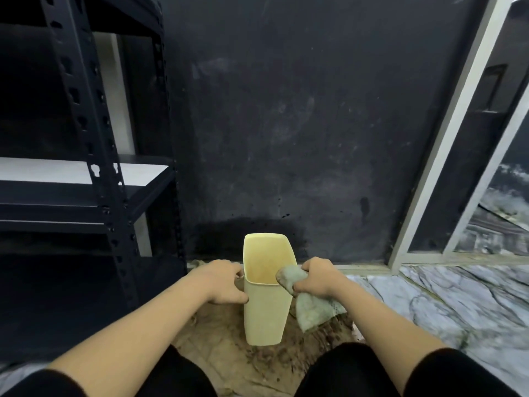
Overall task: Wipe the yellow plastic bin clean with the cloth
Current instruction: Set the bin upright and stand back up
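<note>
The fingers point(297, 287) of the right hand point(320, 277) are curling tight around a bunched grey-green cloth point(310, 308), pinching it at the near right corner of the bin's rim, so that one wad is pressing over the rim edge while the rest is hanging down outside, beside the bin's right wall. The fingers of the left hand point(220, 282) are wrapping around the left wall of the yellow plastic bin point(266, 313) just under its rim, thumb lying on the near side, gripping it firmly.

The bin is standing upright on a brown, dirt-stained sheet point(229, 356) spread on the floor, between the person's knees and directly in front of them. Its mouth is facing up and its inside is showing a brownish film on the far wall.

Both bare forearms are reaching forward from black sleeves at the bottom of the view. A marbled grey floor point(446, 299) is stretching away to the right. A dark wall point(286, 124) is rising behind the bin, a black metal shelf rack point(94, 173) is standing to the left, and a pale frame point(446, 130) is leaning diagonally on the right.
</note>
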Demonstrator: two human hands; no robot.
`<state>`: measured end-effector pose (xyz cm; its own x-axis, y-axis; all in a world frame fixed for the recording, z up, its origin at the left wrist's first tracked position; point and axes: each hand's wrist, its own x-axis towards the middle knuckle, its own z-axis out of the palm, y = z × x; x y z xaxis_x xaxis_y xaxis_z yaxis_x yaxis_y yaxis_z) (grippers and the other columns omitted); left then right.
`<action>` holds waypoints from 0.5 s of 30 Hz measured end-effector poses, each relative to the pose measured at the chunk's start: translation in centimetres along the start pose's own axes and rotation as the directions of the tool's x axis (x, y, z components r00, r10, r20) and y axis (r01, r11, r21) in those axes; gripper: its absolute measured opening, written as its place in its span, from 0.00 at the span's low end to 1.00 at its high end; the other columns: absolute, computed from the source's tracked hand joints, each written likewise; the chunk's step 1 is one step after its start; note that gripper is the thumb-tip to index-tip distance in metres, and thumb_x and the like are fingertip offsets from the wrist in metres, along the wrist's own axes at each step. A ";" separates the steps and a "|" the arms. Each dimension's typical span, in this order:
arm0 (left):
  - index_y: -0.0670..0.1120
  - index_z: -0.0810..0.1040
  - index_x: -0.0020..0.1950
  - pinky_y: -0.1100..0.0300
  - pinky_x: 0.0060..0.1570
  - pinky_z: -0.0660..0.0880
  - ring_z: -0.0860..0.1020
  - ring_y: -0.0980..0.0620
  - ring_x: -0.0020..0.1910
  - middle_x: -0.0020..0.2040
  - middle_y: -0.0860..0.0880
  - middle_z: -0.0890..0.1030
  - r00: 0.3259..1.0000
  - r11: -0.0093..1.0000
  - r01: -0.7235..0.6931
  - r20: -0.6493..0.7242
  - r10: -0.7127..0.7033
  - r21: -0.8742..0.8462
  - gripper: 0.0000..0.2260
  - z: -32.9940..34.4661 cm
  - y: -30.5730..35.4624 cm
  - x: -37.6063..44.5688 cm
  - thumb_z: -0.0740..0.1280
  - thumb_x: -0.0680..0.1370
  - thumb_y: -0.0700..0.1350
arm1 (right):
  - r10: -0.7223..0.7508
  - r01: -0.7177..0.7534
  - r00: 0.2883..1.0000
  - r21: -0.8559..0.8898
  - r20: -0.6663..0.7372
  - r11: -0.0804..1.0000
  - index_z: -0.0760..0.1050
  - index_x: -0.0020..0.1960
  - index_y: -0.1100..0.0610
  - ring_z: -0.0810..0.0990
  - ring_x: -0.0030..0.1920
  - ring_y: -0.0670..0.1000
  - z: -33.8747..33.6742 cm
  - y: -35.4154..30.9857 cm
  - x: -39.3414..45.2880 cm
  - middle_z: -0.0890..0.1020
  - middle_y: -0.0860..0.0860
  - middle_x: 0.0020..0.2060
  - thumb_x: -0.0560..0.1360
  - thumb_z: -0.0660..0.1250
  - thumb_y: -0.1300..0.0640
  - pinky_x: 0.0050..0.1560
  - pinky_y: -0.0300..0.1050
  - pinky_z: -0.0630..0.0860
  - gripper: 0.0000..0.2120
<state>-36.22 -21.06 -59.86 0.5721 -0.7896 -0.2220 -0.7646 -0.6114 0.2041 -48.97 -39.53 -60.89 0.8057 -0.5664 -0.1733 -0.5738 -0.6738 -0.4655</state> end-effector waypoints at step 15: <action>0.53 0.65 0.71 0.51 0.58 0.74 0.69 0.50 0.66 0.68 0.53 0.70 0.994 1.000 0.022 0.110 -0.024 0.018 0.33 -3.0 -3.8 24.0 0.65 0.67 0.61 | 0.084 -0.087 0.992 0.033 0.098 0.996 0.65 0.28 0.54 0.68 0.27 0.47 -1.8 0.9 23.4 0.69 0.47 0.27 0.63 0.69 0.53 0.25 0.39 0.63 0.13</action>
<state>-18.73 -37.83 -63.11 0.5541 -0.7641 -0.3303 -0.7568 -0.6277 0.1823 -30.89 -54.24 -63.85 0.7653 -0.5715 -0.2963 -0.6369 -0.6056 -0.4771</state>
